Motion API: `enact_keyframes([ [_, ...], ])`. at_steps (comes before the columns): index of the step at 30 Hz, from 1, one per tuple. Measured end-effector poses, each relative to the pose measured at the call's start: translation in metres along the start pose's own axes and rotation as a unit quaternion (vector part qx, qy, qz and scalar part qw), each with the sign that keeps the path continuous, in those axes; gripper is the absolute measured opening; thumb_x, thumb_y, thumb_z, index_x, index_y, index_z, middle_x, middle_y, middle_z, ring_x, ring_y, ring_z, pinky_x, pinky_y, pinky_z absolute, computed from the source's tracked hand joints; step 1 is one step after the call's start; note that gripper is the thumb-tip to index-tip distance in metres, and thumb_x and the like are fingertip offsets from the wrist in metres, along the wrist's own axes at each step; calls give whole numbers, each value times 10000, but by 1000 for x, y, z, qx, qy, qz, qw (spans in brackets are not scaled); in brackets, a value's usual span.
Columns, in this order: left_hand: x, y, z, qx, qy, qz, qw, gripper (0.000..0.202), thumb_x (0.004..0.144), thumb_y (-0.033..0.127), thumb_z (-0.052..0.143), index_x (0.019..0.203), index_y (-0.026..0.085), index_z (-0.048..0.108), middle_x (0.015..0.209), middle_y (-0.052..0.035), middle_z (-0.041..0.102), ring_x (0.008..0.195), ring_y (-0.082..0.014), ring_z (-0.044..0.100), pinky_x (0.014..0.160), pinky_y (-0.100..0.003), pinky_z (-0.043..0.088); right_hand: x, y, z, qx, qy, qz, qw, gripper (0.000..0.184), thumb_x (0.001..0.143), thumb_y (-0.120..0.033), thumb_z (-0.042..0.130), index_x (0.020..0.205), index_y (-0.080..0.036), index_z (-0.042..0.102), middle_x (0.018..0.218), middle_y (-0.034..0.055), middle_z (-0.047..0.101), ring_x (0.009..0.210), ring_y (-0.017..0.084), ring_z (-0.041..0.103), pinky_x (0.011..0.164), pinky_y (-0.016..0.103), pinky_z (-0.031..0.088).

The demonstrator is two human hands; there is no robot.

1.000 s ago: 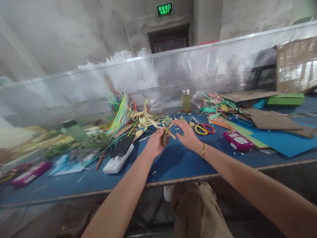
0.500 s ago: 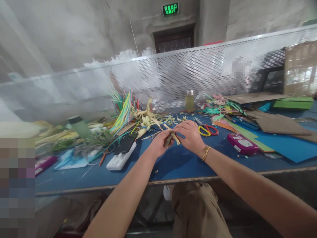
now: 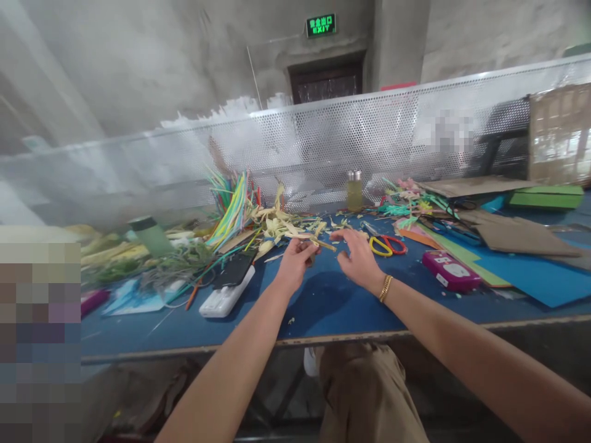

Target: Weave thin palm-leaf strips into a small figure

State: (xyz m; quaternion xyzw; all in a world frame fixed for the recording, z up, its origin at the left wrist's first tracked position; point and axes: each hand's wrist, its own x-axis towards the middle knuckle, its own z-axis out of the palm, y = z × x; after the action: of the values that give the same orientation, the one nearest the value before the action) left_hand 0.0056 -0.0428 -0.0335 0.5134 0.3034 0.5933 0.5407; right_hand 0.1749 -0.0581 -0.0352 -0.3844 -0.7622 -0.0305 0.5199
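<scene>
My left hand (image 3: 293, 263) is closed around a small bundle of dried leaf strips (image 3: 317, 243) held just above the blue table (image 3: 318, 307). A pale strip sticks out of it to the right. My right hand (image 3: 357, 257) hovers beside the bundle with its fingers loosely spread and bent, the fingertips near the strip's end. It wears a gold bracelet at the wrist. A heap of dried leaf strips (image 3: 277, 224) lies just behind my hands.
Yellow- and red-handled scissors (image 3: 386, 245) lie right of my hand, with a pink box (image 3: 450, 271), blue and green paper and cardboard (image 3: 508, 231) beyond. A black phone on a white power strip (image 3: 226, 289), coloured strips (image 3: 231, 212), a green bottle (image 3: 150, 237) and a small jar (image 3: 354, 189) stand left and behind.
My right hand has let go of the bundle and opened slightly to its right. My left hand has turned the bundle so the strip points right. The view has shifted a little.
</scene>
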Motion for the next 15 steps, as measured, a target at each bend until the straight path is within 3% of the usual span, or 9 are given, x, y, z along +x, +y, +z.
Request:
enact_keyframes([
  [3,-1,1,-1,36,-30,-4,999,392,625,236,798,942,209,570,681,41,621,550,-87,534,483,-200,305,-1,4,5,27,-75,25,996,250,839,-172,499,1070,-196,592,964,67,691,872,205,619,807,323,429],
  [6,-4,4,1,15,-58,-42,997,432,617,233,792,999,214,591,757,20,652,614,-110,580,523,-212,357,2,5,5,-13,-109,34,993,223,944,-294,430,1001,-204,626,827,53,699,752,188,619,690,288,383],
  [9,-5,7,3,-23,-59,-77,995,380,668,326,760,993,202,608,787,1,658,664,-137,611,574,-239,416,6,3,2,-71,-112,1,991,289,967,-339,416,905,-197,660,812,59,703,770,188,612,716,298,335],
  [13,-4,6,4,-30,-23,-96,995,344,627,320,812,875,189,612,680,33,619,556,-96,563,552,-221,406,7,0,-1,-112,-126,-39,985,265,954,-317,458,853,-193,669,806,44,706,761,174,589,753,319,282],
  [15,-3,5,2,-28,-32,-144,989,314,634,347,805,817,176,616,651,22,613,535,-98,558,520,-221,391,7,-2,-2,-116,-134,-55,983,246,950,-287,464,841,-198,666,797,31,701,756,166,575,770,326,263],
])
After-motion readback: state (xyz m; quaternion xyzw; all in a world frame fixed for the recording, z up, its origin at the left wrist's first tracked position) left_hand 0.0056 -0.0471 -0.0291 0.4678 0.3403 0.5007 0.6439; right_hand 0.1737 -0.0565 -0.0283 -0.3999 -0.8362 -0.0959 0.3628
